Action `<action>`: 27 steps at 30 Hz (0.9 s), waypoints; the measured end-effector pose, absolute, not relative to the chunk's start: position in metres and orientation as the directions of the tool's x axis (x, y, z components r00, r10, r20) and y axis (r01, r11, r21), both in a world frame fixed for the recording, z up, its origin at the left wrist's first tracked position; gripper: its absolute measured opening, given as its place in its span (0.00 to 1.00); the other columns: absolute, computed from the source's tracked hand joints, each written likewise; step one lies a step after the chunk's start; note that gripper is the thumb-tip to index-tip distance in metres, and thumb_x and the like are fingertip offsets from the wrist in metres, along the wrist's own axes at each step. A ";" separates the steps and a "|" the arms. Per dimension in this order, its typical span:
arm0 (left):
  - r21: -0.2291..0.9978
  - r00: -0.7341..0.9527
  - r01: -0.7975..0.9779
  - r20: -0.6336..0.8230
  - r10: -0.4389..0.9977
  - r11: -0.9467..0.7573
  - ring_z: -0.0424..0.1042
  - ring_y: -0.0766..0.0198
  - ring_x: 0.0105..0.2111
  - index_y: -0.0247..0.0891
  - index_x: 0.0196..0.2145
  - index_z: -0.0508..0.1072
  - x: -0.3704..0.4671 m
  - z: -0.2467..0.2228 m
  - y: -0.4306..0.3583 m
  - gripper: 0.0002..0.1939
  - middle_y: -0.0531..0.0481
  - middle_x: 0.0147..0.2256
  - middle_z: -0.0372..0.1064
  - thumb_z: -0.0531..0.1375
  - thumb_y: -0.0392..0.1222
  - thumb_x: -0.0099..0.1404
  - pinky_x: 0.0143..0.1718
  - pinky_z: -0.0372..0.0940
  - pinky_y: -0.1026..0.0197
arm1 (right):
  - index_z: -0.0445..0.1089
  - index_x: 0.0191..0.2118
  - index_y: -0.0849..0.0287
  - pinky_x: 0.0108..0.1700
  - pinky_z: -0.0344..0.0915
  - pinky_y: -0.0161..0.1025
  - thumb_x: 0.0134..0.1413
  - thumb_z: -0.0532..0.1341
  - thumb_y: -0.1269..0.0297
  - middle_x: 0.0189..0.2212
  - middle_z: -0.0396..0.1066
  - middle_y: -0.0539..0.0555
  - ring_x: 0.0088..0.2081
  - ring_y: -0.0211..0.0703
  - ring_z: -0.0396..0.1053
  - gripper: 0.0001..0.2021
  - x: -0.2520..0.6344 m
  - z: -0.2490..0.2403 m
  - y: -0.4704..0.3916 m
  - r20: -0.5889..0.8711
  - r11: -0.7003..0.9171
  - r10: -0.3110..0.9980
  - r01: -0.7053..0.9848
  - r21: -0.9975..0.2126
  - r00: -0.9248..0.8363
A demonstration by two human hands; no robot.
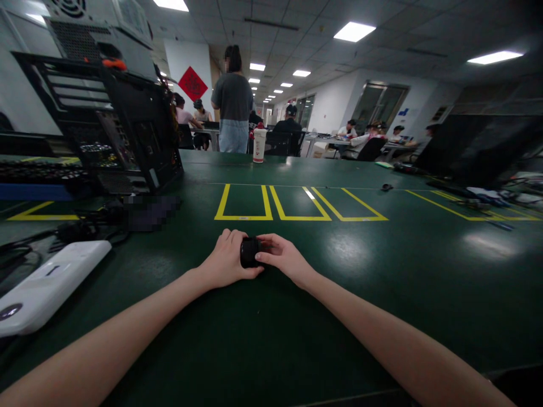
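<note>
Both hands meet over the green table at the middle of the view, around a small black cylinder that looks like a camera lens (250, 252). My left hand (225, 260) wraps it from the left, thumb along the near side and fingers over the far side. From the right, my right hand (283, 258) grips its end between thumb and fingers. Part of the lens is hidden by the fingers. Farther off to the right lies a small black round piece (386, 186), apart from both hands; its kind is too small to make out.
Yellow tape outlines (301, 218) mark the green table (271, 350) beyond my hands. An open black computer case (139, 124) stands at the left, near cables and a white device (55, 282). A white cup (259, 144) stands at the far edge. People are at tables behind.
</note>
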State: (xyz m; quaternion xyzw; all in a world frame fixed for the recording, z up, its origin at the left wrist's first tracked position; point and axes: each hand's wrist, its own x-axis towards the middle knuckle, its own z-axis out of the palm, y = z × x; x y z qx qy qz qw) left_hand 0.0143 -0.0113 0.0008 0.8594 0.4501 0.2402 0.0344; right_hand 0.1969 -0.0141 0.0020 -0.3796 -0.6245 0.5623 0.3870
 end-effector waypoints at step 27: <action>0.235 0.489 0.756 0.417 0.766 -0.611 0.57 0.56 0.36 0.32 0.41 0.60 0.014 -0.001 -0.012 0.30 0.44 0.37 0.59 0.58 0.58 0.49 0.38 0.59 0.53 | 0.59 0.45 0.53 0.45 0.63 0.43 0.51 0.57 0.66 0.42 0.64 0.52 0.45 0.42 0.64 0.14 0.194 0.000 -0.025 0.218 0.346 0.857 0.208 -0.915 -0.467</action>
